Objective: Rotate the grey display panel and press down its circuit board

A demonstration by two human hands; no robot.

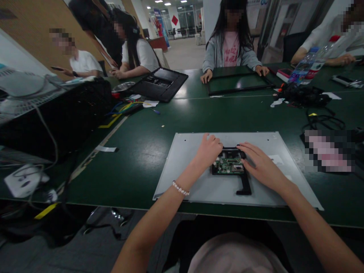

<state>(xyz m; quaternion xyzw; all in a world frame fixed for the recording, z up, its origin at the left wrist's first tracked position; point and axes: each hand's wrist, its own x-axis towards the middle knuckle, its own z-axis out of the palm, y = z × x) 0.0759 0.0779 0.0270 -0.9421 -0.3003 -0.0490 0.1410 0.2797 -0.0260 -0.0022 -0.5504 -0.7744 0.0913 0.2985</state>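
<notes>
On the grey panel (pixel 189 185), a black frame (pixel 246 182), green circuit board (pixel 226 165) inside, in the grasp of both hands (pixel 209 151).

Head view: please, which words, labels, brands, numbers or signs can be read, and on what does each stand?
No text reads clearly.
Pink shirt: characters, too blurred.
Red bottle label: too blurred.
Background banner: too blurred.
White sticker: too small.
Circuit board: markings, if any, too small.

Way thru btwn metal panel (pixel 179 157) & far-edge bezel (pixel 241 90); black case (pixel 74 117) blocks desk's (pixel 136 151) L end, bottles (pixel 314 69) far edge R.
</notes>
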